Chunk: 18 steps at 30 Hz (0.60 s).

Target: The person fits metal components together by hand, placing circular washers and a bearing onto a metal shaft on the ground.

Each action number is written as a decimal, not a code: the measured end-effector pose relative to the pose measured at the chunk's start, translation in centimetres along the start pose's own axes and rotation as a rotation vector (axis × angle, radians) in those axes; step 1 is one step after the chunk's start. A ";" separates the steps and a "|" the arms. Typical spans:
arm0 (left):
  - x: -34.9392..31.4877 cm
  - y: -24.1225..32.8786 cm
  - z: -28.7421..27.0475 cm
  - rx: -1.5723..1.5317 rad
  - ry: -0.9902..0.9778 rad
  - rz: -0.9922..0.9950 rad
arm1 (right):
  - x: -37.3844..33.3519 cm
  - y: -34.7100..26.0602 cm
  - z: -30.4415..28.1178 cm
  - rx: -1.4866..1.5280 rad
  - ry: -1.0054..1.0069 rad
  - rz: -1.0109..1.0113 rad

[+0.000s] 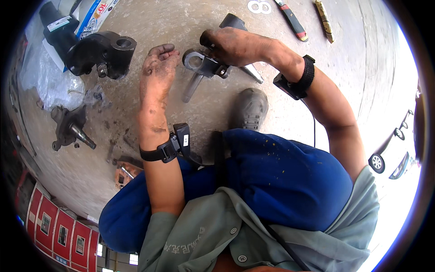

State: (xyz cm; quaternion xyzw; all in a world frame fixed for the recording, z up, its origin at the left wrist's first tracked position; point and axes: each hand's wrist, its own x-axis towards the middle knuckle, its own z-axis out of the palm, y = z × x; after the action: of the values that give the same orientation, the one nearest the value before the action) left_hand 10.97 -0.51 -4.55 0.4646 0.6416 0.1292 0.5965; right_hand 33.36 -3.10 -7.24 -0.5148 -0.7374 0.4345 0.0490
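My right hand (238, 45) is curled over a dark metal steering knuckle (206, 65) on the ground in front of me. The knuckle has a round eye at its left end and a pale spindle (193, 88) pointing down toward me. Some of its top is hidden under my fingers. A black cylindrical part (233, 21) and a second tapered pin (252, 72) show just behind and beside that hand. To the left of the eye, my left hand (158, 70) is held apart from it, fingers loosely bent, with nothing visible in them. Both hands are smeared with grease.
At the left lie a big black casting (104, 54), clear plastic wrap (59, 88) and another knuckle with a spindle (72, 127). A red-and-black-handled tool (292, 20), a brown stick-like piece (325, 20) and white rings (259, 6) lie at the far side. My shoe (251, 109) is close by.
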 end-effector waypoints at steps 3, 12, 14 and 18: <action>0.2 -3.2 -0.9 -0.021 -0.008 -0.011 | 0.3 -0.6 -0.8 0.041 -0.096 0.037; -1.6 -7.8 0.8 0.114 -0.132 -0.094 | 0.4 0.9 -0.6 0.143 -0.163 -0.014; -1.9 -7.7 1.4 0.245 -0.134 -0.056 | 0.5 0.8 -0.7 0.130 -0.174 -0.017; -2.4 -7.2 4.0 0.545 -0.157 0.042 | 0.3 1.0 -0.2 0.081 -0.134 -0.023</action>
State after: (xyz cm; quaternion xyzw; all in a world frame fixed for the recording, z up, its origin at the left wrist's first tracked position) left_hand 10.95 -7.73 -9.18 0.6297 0.5945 -0.0721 0.4947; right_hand 34.08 -2.66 -7.89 -0.4734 -0.7268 0.4970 0.0253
